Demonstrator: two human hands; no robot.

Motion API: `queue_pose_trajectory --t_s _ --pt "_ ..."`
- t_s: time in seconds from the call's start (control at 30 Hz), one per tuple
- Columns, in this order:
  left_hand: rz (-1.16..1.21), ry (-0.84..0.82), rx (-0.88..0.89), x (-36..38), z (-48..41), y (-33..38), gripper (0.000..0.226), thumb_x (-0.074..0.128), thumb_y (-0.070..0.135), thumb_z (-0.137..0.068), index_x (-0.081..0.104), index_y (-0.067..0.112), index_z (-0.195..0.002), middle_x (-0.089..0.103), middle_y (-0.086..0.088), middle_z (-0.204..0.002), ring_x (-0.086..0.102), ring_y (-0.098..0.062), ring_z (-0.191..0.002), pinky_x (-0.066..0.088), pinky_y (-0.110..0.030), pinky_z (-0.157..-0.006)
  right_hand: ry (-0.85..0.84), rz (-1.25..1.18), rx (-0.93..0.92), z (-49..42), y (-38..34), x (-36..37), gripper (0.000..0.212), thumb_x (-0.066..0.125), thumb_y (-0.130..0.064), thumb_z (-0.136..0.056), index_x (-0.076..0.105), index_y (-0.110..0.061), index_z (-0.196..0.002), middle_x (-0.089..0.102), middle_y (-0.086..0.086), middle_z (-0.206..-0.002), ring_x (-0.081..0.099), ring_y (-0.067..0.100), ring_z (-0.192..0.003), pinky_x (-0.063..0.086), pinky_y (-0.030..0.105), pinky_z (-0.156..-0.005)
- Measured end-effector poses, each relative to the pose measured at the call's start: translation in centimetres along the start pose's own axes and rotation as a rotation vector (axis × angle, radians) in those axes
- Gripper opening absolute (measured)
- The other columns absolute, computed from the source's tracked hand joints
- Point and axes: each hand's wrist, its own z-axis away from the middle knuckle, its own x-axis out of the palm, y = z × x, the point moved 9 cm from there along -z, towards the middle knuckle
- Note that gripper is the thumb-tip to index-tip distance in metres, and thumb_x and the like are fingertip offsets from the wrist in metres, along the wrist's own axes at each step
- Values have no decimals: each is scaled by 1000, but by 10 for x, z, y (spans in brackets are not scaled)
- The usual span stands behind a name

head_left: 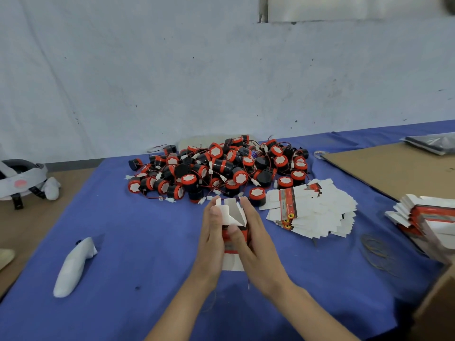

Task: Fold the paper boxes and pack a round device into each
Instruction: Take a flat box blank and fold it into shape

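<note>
- We are holding a half-folded paper box (234, 215) upright between both hands, just above the blue cloth (123, 242) that is covering the desk.
- Our left grip (213, 225) is pinching the box's left side, with the thumb lying on a raised white flap and the fingers reaching up behind it.
- Our right grip (256, 237) is clasping the right side, with the thumb pressing across the red printed front and the fingers running up along the far edge.
- The box's top flaps are standing open and showing a grey inside, while its white bottom end is sticking out below our palms.
- The round devices (216, 166), black with red rims, white faces and thin wires, are lying in a heap just beyond the box.
- A fan of flat box blanks (317, 212) is lying to the right of our hands, near the heap's front edge.
- Farther right, a stack of blanks (428, 222) is sitting near a brown cardboard sheet (394, 168), and loose rubber bands (376, 252) are lying on the cloth between the fan and the stack.
- A white wrapped object (73, 264) is lying on the cloth well to our left, and a headset (22, 178) is resting past the cloth's left edge.
</note>
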Motion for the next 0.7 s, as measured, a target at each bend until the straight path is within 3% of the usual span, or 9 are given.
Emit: queue_pose_trajectory --t_s 0.27,0.4,0.53,0.7 --pt "12 2 41 0 3 8 56 32 62 -93 52 32 -136 69 3 -118 70 -12 -104 59 -27 -78 55 22 -53 2 -6 -6 57 47 -68 -95 31 -50 -147 42 -26 -149 43 5 -139 45 40 -110" --pt "21 -8 49 2 6 7 48 32 59 -97 48 39 -139 65 5 -126 66 -14 -113 59 -34 -87 96 52 -112 4 -13 -10 46 45 -64 -98 46 -40 -137 44 -24 -147 45 11 -138 47 40 -107" --pt "13 -32 61 6 8 8 52 35 67 -93 45 46 -139 65 11 -125 65 -10 -113 58 -30 -87 118 107 -137 4 -18 -15 43 36 -67 -98 50 -35 -124 44 -24 -134 54 11 -124 52 28 -93" --pt "16 -86 52 10 8 6 50 37 68 -93 42 50 -139 65 12 -125 66 -13 -113 57 -27 -85 97 110 -95 5 -14 -14 54 28 -75 -94 48 -33 -121 37 -25 -131 54 7 -118 52 18 -84"
